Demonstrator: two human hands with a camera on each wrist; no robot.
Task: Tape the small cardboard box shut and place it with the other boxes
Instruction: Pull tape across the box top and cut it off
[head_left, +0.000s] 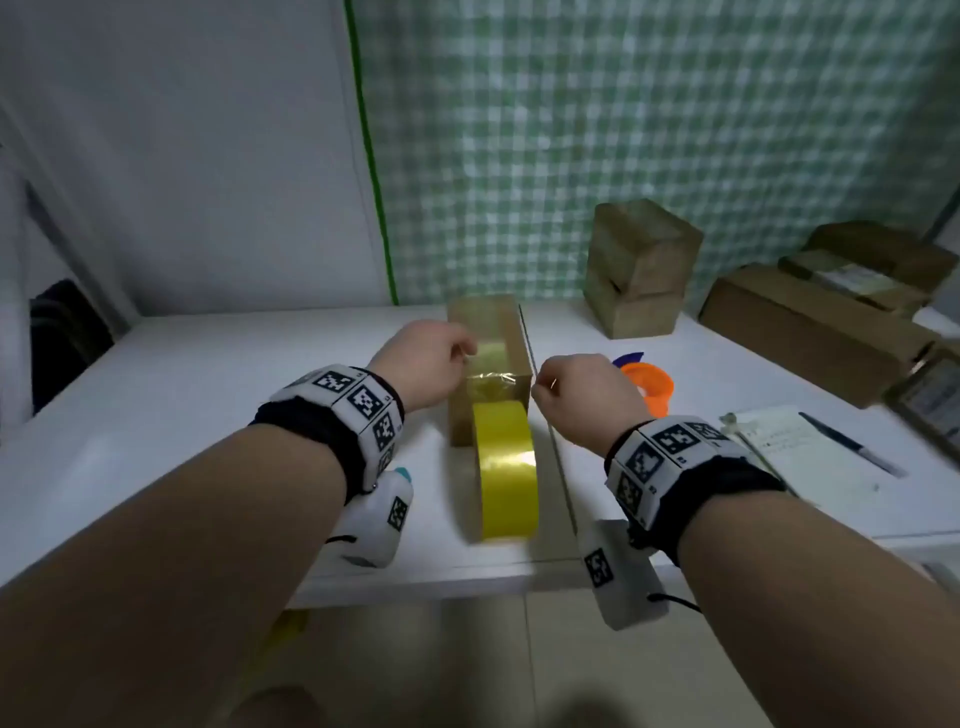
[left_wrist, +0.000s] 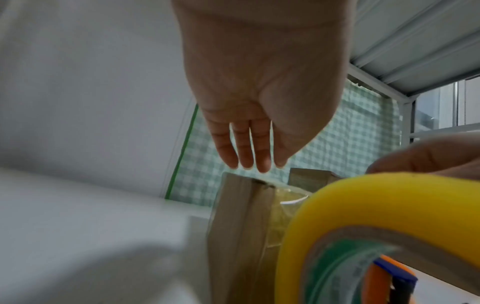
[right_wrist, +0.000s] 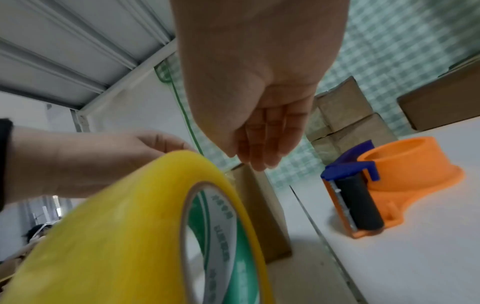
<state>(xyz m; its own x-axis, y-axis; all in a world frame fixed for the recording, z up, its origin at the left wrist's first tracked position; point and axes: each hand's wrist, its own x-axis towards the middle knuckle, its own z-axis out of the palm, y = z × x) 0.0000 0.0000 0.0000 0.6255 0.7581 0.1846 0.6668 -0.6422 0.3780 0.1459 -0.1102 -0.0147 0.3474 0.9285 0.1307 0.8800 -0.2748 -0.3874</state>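
1. Nearest the viewer, a large roll of yellow packing tape (head_left: 506, 470) stands on edge on the white table (head_left: 218, 374), its far side against the near end of the small brown cardboard box (head_left: 491, 332). Neither hand holds the roll.
2. A strip of clear tape (head_left: 491, 379) runs from the roll up onto the top of the box, wrinkled where it meets the near edge.
3. The left hand (head_left: 428, 364) is at the left side of the box top, above the tape strip. The head view shows the fingers bent toward the strip, while the left wrist view shows them straight and together, tips just above the box corner; whether they pinch the tape cannot be told.
4. The right hand (head_left: 582, 395) is just beside the right edge of the box, level with the strip. Its fingers (right_wrist: 262, 144) lie straight and close together, slack, gripping nothing; whether the tips touch the box is unclear.
5. To the right of the box, an orange tape dispenser with a blue blade guard (head_left: 647, 382) lies on the table, apart from both hands.
6. Farther right lie a notepad (head_left: 795, 452) and a pen (head_left: 852, 444).
7. Farther back, two stacked brown cardboard boxes (head_left: 639, 267) stand against the green checked curtain (head_left: 623, 130), with flatter brown cartons (head_left: 821, 317) at the far right.
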